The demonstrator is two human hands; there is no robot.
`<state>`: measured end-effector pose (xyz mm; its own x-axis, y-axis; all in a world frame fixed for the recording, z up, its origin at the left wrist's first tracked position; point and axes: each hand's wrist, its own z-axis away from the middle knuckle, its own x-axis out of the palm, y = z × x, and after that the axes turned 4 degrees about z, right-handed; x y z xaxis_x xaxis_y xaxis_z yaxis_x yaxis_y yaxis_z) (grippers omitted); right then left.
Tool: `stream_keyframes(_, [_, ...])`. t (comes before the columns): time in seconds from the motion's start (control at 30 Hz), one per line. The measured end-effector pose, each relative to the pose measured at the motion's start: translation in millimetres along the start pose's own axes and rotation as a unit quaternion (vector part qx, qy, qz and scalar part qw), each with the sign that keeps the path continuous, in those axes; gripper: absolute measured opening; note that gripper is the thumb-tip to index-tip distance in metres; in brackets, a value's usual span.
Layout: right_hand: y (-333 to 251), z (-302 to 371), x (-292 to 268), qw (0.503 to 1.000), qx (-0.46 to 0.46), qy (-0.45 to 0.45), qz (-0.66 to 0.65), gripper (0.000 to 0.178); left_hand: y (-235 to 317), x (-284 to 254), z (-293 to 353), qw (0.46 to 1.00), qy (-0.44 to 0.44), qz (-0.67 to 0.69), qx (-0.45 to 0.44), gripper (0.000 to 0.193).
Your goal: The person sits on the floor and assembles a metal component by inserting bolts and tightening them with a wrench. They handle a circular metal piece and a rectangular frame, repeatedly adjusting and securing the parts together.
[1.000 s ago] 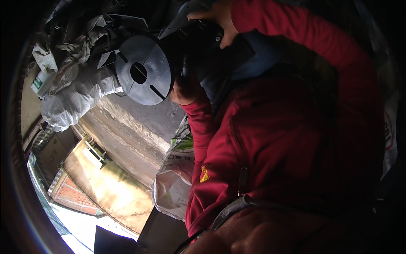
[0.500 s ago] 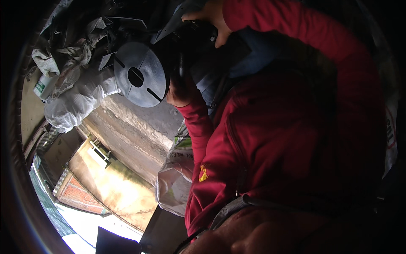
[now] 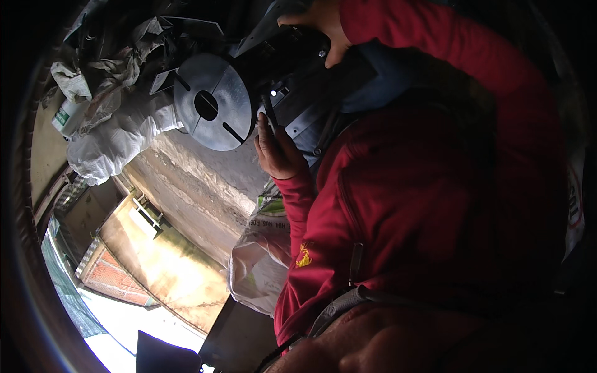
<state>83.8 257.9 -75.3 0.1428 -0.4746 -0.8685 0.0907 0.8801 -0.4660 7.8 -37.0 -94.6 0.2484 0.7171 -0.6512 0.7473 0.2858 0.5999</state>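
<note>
My left hand [image 3: 278, 152] is closed round a slim dark stick-like tool [image 3: 268, 113] that points up and away from my body; its exact kind is not clear. Just left of it is a round grey metal disc [image 3: 230, 99] with a centre hole, slots and a seam. Up and to the right, my right hand [image 3: 323, 28] has thumb and forefinger spread wide over a dark machine-like part [image 3: 292, 53], whose details are lost in shadow. A small bright metal piece [image 3: 280, 92] shows between the two hands.
Crumpled white plastic sacking [image 3: 118, 146] lies beyond the disc, near a white container [image 3: 65, 117]. A large white bag [image 3: 255, 261] stands by my left forearm. A rough concrete wall [image 3: 205, 193] runs along the left. Dark clutter fills the upper left.
My left hand has drawn back slightly toward my body, and the dark tool shows more plainly. The small bright piece has come into sight. My right hand keeps its spread pose; the view shifts slightly.
</note>
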Motion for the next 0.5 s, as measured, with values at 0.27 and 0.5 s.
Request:
stream_keyframes(0.27, [-5,-1,-3,1.0,0.007,-0.01,0.001,0.11,10,15,6,0.994,-0.051,-0.075,0.053,0.043])
stream_keyframes(0.5, [-2,-2,0,0.999,0.025,-0.025,-0.003,0.112,1,4,-2,0.999,0.006,0.039,0.026,0.048])
